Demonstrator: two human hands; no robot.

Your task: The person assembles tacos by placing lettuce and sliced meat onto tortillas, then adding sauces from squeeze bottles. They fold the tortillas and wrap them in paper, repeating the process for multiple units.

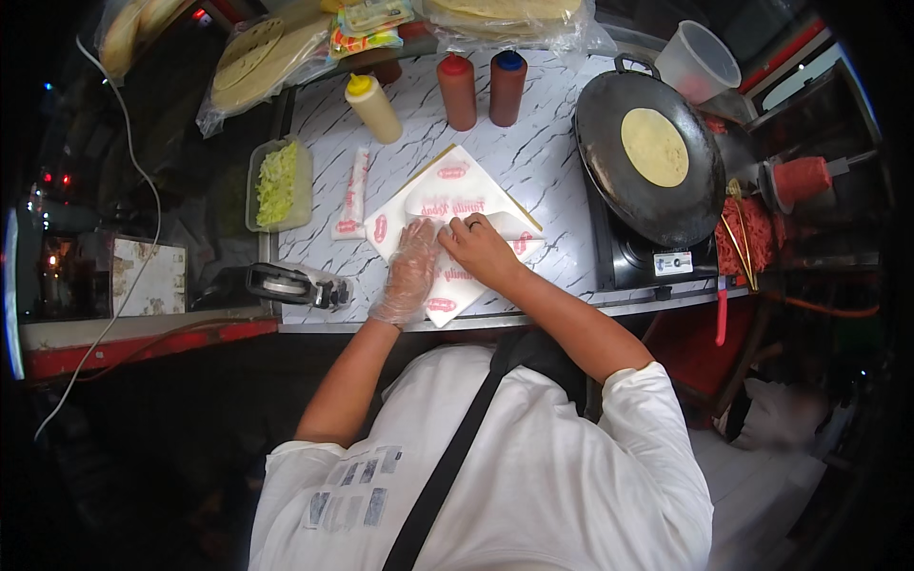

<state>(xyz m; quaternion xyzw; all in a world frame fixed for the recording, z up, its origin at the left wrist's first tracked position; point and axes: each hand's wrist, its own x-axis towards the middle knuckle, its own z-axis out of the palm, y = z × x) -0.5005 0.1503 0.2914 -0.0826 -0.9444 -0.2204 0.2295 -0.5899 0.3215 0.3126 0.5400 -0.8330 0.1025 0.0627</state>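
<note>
White wrapping paper (452, 290) with red print lies cornerwise on the marble-patterned counter, part of it folded over a roll-shaped bulge. My left hand (412, 262), in a clear plastic glove, presses its fingers onto the folded paper from the left. From the right, my bare right hand (476, 249), with a ring on one finger, pinches the paper's edge. The fingertips of both hands nearly meet at the fold. What the paper encloses is hidden. To the left lies a slim, finished paper-wrapped roll (353, 195).
Shredded lettuce fills a plastic tub (303, 195) at left, with a black-and-silver device (300, 285) nearer me. Yellow-capped (375, 112), red-capped (457, 93) and blue-capped (507, 90) squeeze bottles stand behind. A flatbread (654, 147) rests on the black griddle (609, 181) at right. Tongs (741, 243) lean beside meat.
</note>
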